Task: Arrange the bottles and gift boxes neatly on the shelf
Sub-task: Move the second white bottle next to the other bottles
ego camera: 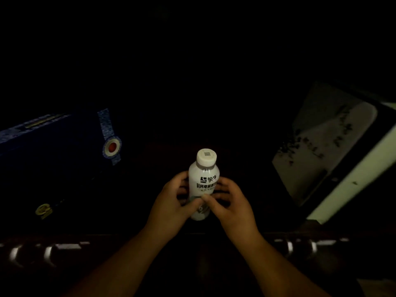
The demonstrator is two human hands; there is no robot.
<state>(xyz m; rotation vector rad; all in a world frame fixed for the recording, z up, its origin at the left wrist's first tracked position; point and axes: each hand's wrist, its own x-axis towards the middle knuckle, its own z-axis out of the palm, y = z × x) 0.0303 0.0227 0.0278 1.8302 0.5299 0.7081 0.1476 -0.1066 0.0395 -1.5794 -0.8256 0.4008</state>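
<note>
The scene is very dark. A white bottle (pixel 203 179) with a white cap and black lettering stands upright in the middle, held from both sides. My left hand (pixel 171 200) wraps its left side and my right hand (pixel 231 202) its right side, thumbs meeting across the lower label. A dark blue gift box (pixel 53 151) with a patterned strap and a round red-centred seal lies to the left. A black box with a pale panel of dark writing (pixel 325 151) leans at the right.
A dark shelf surface (pixel 162 155) carries the bottle and boxes. A dark front rail with bright glints (pixel 64 247) runs across below my hands. Everything above and behind is too dark to make out.
</note>
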